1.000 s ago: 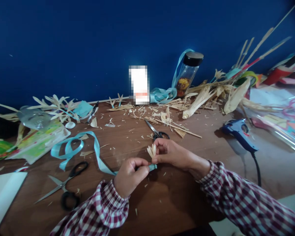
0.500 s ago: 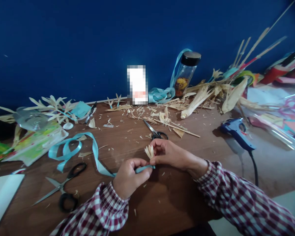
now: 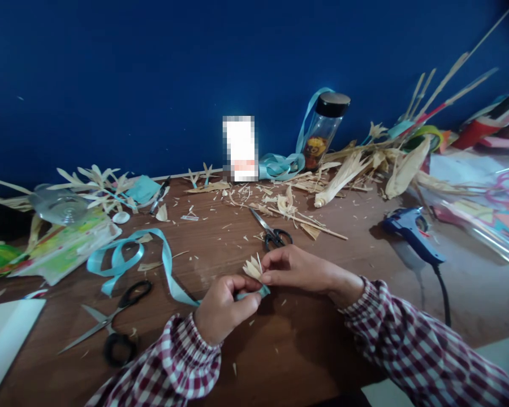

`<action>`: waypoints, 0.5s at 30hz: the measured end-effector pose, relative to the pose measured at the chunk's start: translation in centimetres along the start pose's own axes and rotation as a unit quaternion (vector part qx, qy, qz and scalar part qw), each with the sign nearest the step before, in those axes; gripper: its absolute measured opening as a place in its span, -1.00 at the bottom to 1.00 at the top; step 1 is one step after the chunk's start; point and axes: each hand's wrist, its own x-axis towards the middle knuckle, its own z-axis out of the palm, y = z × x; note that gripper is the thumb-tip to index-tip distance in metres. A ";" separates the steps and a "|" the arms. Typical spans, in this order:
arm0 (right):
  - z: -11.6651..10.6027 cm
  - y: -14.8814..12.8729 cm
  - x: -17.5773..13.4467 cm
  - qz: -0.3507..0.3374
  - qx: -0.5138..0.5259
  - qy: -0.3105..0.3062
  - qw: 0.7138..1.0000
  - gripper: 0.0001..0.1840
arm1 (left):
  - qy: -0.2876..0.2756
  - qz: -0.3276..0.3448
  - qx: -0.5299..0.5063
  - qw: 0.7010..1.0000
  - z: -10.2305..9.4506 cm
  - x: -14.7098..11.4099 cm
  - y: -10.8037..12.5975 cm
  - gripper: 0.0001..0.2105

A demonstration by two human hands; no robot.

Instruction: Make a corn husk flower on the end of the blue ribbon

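Note:
A small pale flower of dried husk petals (image 3: 251, 268) stands between my two hands, over the table. My left hand (image 3: 225, 305) is closed around its base and the end of a light blue satin ribbon (image 3: 166, 260), whose length curls away to the left. With thumb and fingertips pinched, my right hand (image 3: 299, 268) grips a petal on the flower's right side. Just beyond it lie black-handled scissors (image 3: 272, 232), partly open. A second, larger pair of scissors (image 3: 106, 322) rests with its blades apart, left of my left hand.
A blue glue gun (image 3: 413, 232) with a black cord lies at the right. Dried corn husks (image 3: 339, 181) and scraps cover the back, near a black-capped bottle (image 3: 326, 130) and coiled ribbon. A blurred-out bright screen (image 3: 241, 148) stands against the blue wall.
The flower has tilted left and its petals show more spread out. My right fingers have shifted to a petal at its right edge. The left hand stays nearly in place.

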 end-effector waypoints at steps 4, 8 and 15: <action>0.2 0.1 0.1 -0.008 0.021 0.015 1.000 -0.79 | 0.005 -0.006 0.007 1.000 0.1 0.0 -0.1 -0.65; 0.5 0.4 0.2 0.003 0.064 0.042 0.997 -0.79 | 0.010 -0.014 0.027 0.999 0.1 0.0 0.1 -0.71; 0.8 1.0 0.2 0.024 0.108 0.064 0.992 -0.80 | 0.026 -0.016 0.057 0.998 0.4 0.0 0.4 -0.76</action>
